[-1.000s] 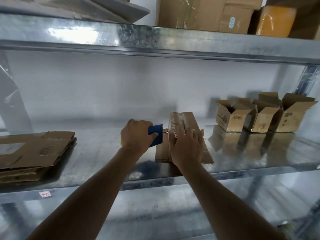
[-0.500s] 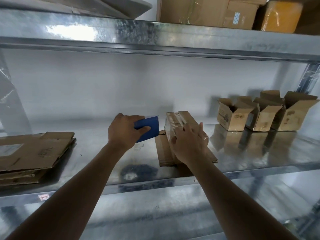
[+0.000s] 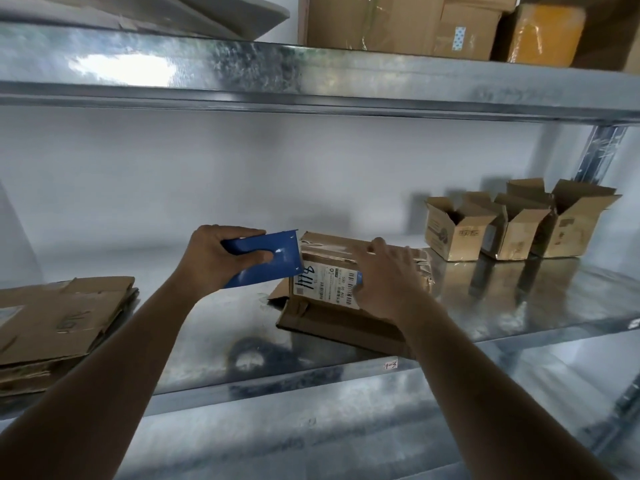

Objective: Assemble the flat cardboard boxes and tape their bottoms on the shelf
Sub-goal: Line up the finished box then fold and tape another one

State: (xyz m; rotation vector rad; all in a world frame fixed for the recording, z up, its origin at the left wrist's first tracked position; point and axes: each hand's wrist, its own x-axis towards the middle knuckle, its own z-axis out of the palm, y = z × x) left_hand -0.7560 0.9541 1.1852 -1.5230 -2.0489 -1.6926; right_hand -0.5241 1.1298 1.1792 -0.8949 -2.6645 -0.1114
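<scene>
I note my left hand (image 3: 216, 258) gripping the blue tape dispenser (image 3: 266, 259), right hand (image 3: 384, 275) spread flat on the cardboard box (image 3: 332, 285); risk: box sliding on the shelf (image 3: 519, 299), skewing tape

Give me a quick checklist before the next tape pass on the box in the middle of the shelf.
1. Blue tape dispenser gripped in left hand: ok.
2. Right hand steadying the box: ok, resting on top.
3. Dispenser edge at the box's left end: ok, close against it; contact cannot tell.
4. Bottom flaps closed flat: cannot tell, hand covers the seam.
5. Box's loose lower flaps splayed on the shelf: not ok.
6. Three finished boxes apart to the right: ok.
</scene>
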